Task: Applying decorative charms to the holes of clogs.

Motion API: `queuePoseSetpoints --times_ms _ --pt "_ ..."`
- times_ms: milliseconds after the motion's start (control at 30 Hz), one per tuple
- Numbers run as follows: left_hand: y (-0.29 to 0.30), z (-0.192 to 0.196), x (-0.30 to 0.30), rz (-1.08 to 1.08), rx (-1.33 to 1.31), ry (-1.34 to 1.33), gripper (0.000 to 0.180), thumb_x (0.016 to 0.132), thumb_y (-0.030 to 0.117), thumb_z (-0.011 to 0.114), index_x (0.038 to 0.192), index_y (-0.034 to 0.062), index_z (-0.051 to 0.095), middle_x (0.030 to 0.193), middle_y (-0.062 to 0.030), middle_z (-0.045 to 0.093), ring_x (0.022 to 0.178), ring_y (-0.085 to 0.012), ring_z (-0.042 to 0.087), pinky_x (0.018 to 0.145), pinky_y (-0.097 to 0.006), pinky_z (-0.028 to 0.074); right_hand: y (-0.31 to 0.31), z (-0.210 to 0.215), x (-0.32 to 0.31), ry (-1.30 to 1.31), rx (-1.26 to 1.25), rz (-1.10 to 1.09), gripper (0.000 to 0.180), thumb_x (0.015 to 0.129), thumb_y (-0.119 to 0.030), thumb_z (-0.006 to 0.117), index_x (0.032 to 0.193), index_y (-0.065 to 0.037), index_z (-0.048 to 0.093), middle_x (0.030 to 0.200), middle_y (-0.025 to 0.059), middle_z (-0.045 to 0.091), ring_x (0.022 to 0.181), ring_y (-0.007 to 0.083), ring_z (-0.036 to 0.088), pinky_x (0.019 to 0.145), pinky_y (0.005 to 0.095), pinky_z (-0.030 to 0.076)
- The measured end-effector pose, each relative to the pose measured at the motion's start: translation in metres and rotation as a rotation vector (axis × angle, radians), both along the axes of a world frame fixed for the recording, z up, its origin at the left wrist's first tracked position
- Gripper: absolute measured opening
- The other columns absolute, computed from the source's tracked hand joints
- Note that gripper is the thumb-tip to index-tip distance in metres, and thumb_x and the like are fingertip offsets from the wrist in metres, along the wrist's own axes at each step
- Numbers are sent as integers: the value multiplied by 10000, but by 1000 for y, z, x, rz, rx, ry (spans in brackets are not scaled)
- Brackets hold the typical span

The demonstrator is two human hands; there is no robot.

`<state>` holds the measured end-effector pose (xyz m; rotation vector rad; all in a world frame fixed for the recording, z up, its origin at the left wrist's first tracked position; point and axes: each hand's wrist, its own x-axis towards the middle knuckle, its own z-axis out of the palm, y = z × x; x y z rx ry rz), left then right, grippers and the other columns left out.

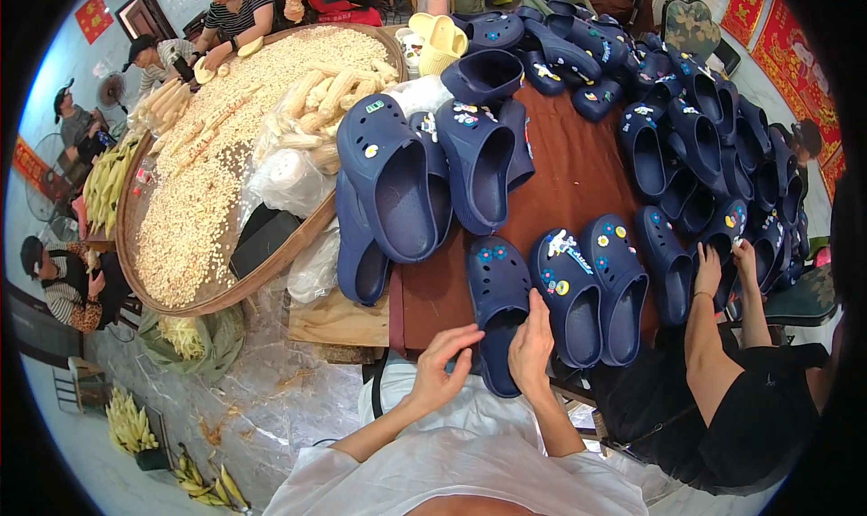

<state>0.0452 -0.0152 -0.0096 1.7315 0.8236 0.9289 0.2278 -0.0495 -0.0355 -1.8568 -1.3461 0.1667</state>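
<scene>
A single navy blue clog (495, 277) with small blue flower charms on its toe lies at the front edge of the brown-covered table, heel toward me. My left hand (442, 369) is at its left side, fingers stretched toward the heel and thumb apart. My right hand (531, 349) lies along its right side with fingers straight; the fingers seem to touch the clog. Neither hand is wrapped round it. Just right of my right hand, a navy clog with a white cartoon charm (567, 290) sits beside another navy clog with flower charms (619, 290).
Navy clogs (406, 191) are stacked on the left of the brown cloth (569, 155). A large heap of clogs (695, 137) fills the right. A co-worker's hands (709, 272) handle a clog there. A round basket (271, 290) of corn kernels stands left; people sit around it.
</scene>
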Motion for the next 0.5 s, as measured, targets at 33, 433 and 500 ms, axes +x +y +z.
queuePoseSetpoints --times_ms 33,433,500 --pt "3 0 -4 65 97 75 377 894 6 598 1266 52 645 1296 -187 621 1190 -331 605 992 -378 480 3 1 0 -5 4 6 593 854 142 459 1440 73 395 1380 316 505 1283 478 499 1065 488 415" --pt "28 -26 -22 41 -2 222 387 901 91 632 1287 82 632 1344 -192 581 1223 -351 573 1023 -402 460 10 20 6 106 -13 79 610 844 90 436 1450 43 387 1433 280 415 1396 436 372 1160 475 303" --pt "41 -17 -31 184 152 143 348 892 64 630 1238 71 663 1306 -189 608 1195 -363 577 1021 -417 459 19 41 7 75 37 85 550 869 71 460 1416 28 434 1398 269 439 1362 431 409 1141 467 325"
